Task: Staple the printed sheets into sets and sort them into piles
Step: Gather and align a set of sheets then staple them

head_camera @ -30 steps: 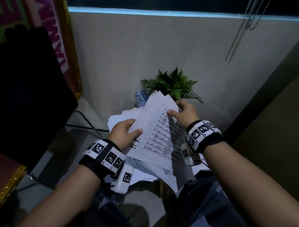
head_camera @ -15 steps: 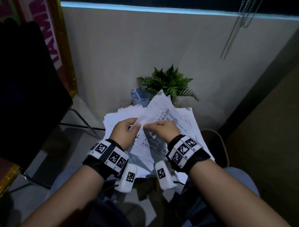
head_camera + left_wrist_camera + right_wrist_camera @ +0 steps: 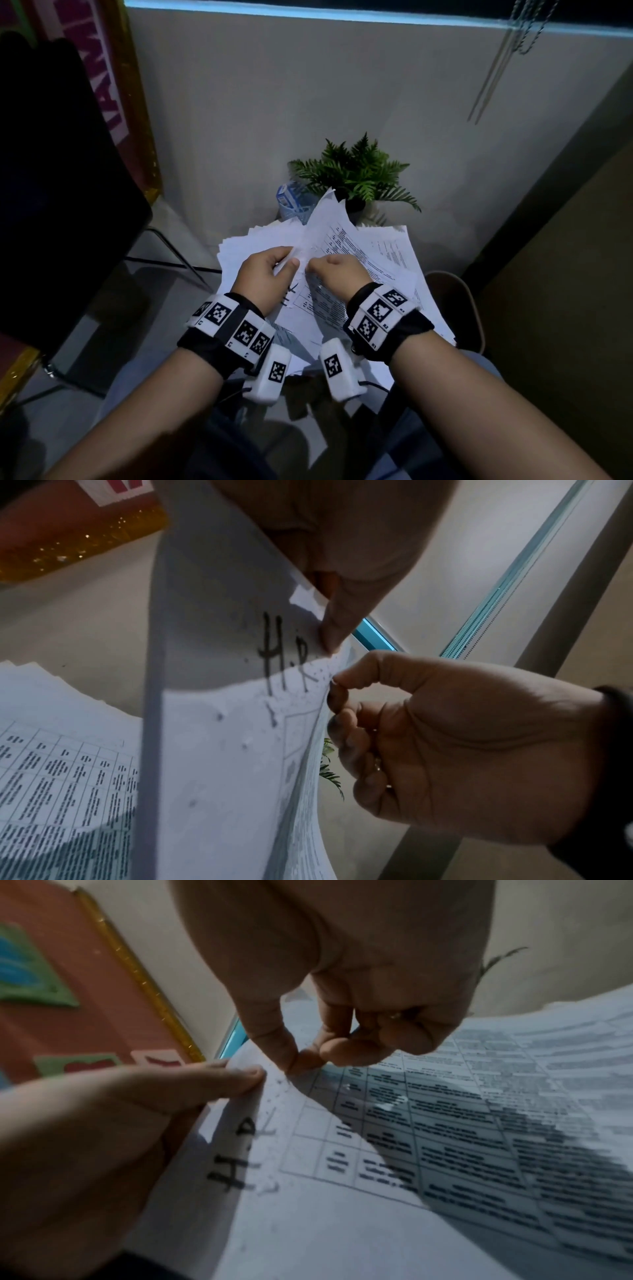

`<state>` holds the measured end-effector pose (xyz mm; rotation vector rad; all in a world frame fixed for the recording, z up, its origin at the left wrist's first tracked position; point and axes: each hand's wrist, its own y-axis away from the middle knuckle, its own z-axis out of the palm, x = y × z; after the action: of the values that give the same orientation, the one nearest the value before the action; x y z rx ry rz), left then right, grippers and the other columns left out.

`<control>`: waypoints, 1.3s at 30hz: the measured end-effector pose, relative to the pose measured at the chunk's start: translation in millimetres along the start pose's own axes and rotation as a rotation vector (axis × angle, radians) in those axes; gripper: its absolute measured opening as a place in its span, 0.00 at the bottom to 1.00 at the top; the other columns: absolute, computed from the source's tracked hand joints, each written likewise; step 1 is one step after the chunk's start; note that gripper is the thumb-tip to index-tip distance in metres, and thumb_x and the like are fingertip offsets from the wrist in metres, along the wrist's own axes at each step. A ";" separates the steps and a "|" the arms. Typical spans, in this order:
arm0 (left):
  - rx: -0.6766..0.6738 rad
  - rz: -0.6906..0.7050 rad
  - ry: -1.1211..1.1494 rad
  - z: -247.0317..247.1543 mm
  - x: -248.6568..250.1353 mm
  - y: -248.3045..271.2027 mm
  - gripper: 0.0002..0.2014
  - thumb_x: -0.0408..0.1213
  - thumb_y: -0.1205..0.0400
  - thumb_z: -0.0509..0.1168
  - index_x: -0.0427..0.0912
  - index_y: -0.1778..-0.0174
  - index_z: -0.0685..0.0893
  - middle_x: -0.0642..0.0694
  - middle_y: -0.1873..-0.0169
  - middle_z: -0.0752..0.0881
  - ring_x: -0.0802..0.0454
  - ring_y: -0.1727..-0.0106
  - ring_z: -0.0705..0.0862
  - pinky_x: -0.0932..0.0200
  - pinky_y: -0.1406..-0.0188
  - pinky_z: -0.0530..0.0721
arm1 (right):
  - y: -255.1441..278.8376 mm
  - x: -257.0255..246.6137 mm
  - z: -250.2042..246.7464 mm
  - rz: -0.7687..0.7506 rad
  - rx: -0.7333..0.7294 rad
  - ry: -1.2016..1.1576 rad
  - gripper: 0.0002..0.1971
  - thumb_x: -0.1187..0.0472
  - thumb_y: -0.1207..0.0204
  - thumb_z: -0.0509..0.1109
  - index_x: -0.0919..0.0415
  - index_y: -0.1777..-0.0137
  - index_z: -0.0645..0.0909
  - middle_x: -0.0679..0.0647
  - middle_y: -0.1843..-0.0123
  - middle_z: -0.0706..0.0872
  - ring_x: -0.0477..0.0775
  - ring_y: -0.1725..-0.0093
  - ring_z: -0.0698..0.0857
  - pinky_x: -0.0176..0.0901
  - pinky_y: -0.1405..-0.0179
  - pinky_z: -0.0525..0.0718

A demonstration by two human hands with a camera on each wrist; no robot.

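A set of printed sheets (image 3: 330, 240) with a table and handwritten "H.R" (image 3: 274, 653) is held up over a spread pile of sheets (image 3: 394, 253). My left hand (image 3: 287, 265) pinches the set's corner, its thumb (image 3: 334, 626) on top. My right hand (image 3: 313, 270) is right beside it; its thumb and forefinger (image 3: 298, 1061) pinch the sheet's edge next to the left thumb (image 3: 219, 1080). That corner shows small dents and holes (image 3: 274, 1096). No stapler is in view.
A green potted fern (image 3: 359, 174) and a blue mesh holder with a small carton (image 3: 291, 202) stand behind the pile against the wall. A black chair (image 3: 61, 192) is at the left and a round wooden seat (image 3: 459, 301) at the right.
My right hand left the sheet's far right edge and came in next to the left hand, where it now pinches the corner. The held sheets dropped a little lower.
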<state>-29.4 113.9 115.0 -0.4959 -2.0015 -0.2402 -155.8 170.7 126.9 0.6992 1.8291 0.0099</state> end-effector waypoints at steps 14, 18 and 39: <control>-0.012 -0.075 -0.254 9.7 -11.0 -12.9 0.16 0.37 0.17 0.63 0.38 0.35 0.81 0.42 0.37 0.84 0.45 0.34 0.80 0.56 0.34 0.74 | -26.6 8.2 -21.4 -0.266 0.341 -0.062 0.04 0.61 0.25 0.65 0.57 0.61 0.77 0.58 0.63 0.84 0.58 0.62 0.83 0.40 0.63 0.81; 0.017 -0.088 -0.327 6.9 -11.8 -27.5 0.16 0.37 0.16 0.61 0.39 0.34 0.80 0.41 0.36 0.83 0.43 0.34 0.79 0.56 0.36 0.73 | -64.3 44.9 -76.8 -0.029 0.479 0.024 0.10 0.62 0.26 0.61 0.53 0.68 0.75 0.67 0.57 0.88 0.69 0.55 0.87 0.59 0.51 0.86; -0.003 0.305 -0.518 -24.2 20.4 -58.9 0.10 0.41 0.16 0.60 0.49 0.44 0.85 0.46 0.51 0.88 0.43 0.48 0.84 0.58 0.56 0.74 | -72.7 45.3 -133.2 -0.265 0.127 0.218 0.31 0.56 0.31 0.78 0.50 0.28 0.71 0.44 0.37 0.74 0.43 0.37 0.72 0.41 0.35 0.70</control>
<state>-44.2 57.0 146.8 -0.9274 -2.3817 0.0865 -313.5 175.0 113.6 0.5554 2.1351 -0.2134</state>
